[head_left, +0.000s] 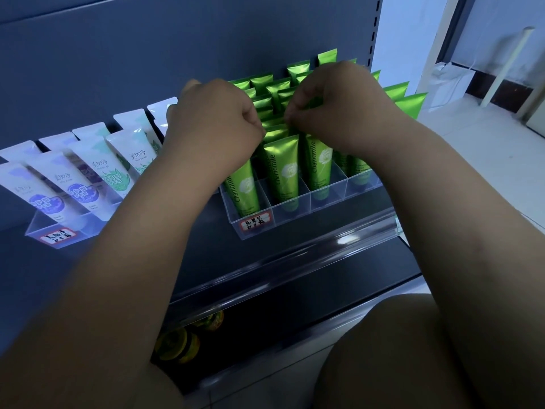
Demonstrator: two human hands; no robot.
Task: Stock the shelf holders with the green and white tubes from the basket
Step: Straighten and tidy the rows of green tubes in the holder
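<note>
Green tubes [281, 169] in clear holder [295, 214] — both hands' fingers [290, 115] curled at crimped tops (grip hidden, cannot tell).

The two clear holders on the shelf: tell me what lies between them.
In the head view, the left forearm crosses the gap between the white-tube holder and the green-tube holder; beneath it only bare dark shelf shows.

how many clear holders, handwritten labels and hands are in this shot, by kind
clear holders: 2 (white-tube holder, green-tube holder)
handwritten labels: 2 (left label, right label)
hands: 2 (left hand, right hand)
total: 6
</note>
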